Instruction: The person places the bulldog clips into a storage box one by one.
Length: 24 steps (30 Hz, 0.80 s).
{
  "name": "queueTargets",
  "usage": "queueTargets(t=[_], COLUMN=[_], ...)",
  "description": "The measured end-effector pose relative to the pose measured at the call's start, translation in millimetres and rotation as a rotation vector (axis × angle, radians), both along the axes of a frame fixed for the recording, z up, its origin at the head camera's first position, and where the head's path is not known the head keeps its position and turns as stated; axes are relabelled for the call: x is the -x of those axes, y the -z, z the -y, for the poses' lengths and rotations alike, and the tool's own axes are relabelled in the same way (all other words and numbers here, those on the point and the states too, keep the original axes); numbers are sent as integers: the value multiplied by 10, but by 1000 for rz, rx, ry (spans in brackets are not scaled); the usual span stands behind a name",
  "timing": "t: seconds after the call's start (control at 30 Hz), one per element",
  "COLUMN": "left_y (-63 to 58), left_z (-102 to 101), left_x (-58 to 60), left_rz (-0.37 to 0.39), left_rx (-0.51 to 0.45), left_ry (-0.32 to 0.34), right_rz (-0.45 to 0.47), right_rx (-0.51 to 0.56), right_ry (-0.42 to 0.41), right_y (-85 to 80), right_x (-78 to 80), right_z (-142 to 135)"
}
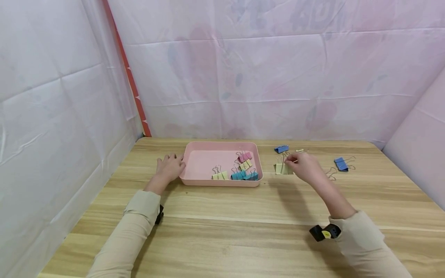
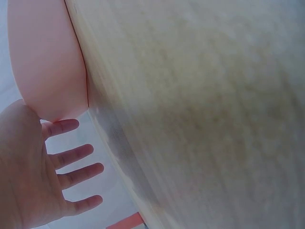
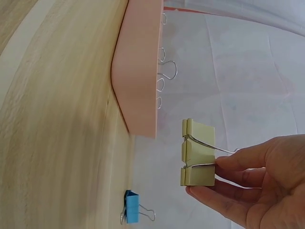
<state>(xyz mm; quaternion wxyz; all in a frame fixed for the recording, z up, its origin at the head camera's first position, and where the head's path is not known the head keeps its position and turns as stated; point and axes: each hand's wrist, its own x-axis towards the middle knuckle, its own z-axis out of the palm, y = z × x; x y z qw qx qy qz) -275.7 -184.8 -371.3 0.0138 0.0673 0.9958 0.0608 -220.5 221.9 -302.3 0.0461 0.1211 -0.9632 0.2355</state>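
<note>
My right hand (image 1: 306,166) pinches a pale yellow binder clip (image 3: 200,155) by its wire handles, to the right of the tray. The right wrist view has the clip raised off the table, with the fingers (image 3: 228,198) at its handle side. My left hand (image 1: 169,168) touches the left end of the pink tray (image 1: 205,183). Its fingers (image 2: 78,176) are spread and fairly straight; the thumb is partly hidden in the left wrist view. Inside the tray's right half lie a pink clip (image 1: 245,156), yellow clips (image 1: 220,176) and teal clips (image 1: 238,175).
On the wooden table (image 1: 222,231), a blue clip (image 1: 281,149) lies behind the right hand, and another blue clip (image 1: 341,165) is farther right. A small pale yellow piece (image 1: 299,150) lies near the back. Wire handles (image 1: 332,174) show beside the right wrist. Fabric sheets (image 1: 264,77) hang behind.
</note>
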Motion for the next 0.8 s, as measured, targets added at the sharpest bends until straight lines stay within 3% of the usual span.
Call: queueTargets(t=[0.63, 0.8], left_y=[14, 10], left_z=[7, 4], left_x=[13, 8], left_rz=[7, 10], left_rx=[4, 13], left_ry=[0, -1], right_rz=[-61, -40], right_rx=[23, 49], right_ry=[-35, -32], right_y=[-43, -47], right_x=[70, 99], right_z=[171, 213])
